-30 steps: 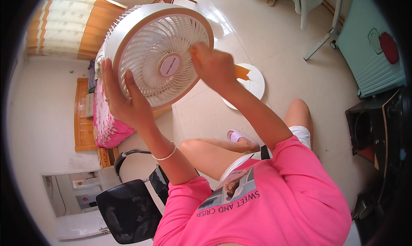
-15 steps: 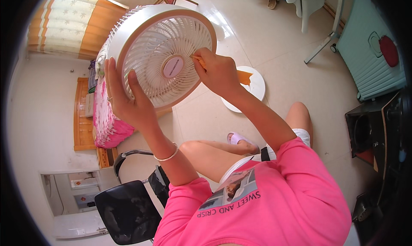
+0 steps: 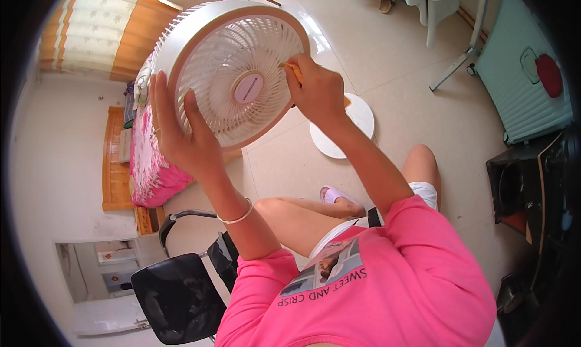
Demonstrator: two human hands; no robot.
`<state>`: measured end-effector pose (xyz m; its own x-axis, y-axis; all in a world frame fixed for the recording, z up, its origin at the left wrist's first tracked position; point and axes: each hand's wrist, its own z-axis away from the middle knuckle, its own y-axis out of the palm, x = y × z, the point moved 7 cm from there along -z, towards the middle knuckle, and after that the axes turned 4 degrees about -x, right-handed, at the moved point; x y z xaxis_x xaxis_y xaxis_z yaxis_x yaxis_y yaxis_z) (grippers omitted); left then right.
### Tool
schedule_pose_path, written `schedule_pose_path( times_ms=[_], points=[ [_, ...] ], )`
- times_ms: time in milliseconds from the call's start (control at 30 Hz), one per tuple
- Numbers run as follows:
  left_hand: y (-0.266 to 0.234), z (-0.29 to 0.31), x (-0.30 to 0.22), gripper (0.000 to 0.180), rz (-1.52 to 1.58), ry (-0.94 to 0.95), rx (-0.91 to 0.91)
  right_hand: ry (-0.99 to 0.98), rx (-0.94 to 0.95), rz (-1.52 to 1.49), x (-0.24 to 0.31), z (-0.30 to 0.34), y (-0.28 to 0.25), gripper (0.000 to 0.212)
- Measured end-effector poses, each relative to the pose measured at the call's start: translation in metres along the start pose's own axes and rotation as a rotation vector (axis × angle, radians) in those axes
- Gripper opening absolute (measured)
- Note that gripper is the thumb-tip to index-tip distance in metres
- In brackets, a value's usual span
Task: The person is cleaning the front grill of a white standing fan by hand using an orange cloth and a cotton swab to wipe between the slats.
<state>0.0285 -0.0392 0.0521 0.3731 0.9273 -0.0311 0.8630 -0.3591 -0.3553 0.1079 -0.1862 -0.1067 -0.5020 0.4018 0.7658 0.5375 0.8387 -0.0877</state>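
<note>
A round white fan (image 3: 259,50) with a tan front ring and spiral grille is tilted toward me at the upper left. My left hand (image 3: 189,144) steadies its lower left rim, thumb over the front and fingers along the outer side. In my right hand (image 3: 321,93) an orange cloth (image 3: 295,72) is pinched, a folded tip touching the right part of the grille. Most of the cloth is hidden by the hand. The fan's round white base (image 3: 357,132) shows on the floor beyond my right forearm.
A black chair (image 3: 180,298) stands at the lower left. A bed with a pink cover (image 3: 148,165) lies beyond my left arm. On the right are a mint suitcase (image 3: 523,75) and a black cabinet (image 3: 514,183). A white metal leg (image 3: 454,72) meets the tiled floor.
My right hand and the cloth have shifted slightly up and right over the grille. The fan head has moved a little to the right. Less of the cloth's hanging end shows.
</note>
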Motion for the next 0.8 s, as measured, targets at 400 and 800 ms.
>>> schedule_pose_path(
  times_ms=[400, 800],
  points=[
    [0.0, 0.002, 0.0, 0.041, 0.013, -0.015, -0.007, 0.021, 0.012, -0.032, 0.0, 0.01, 0.003, 0.013],
    [0.0, 0.0, 0.001, 0.042, -0.028, -0.002, 0.012, 0.077, 0.105, -0.3, 0.019, 0.009, -0.009, 0.014]
  ],
)
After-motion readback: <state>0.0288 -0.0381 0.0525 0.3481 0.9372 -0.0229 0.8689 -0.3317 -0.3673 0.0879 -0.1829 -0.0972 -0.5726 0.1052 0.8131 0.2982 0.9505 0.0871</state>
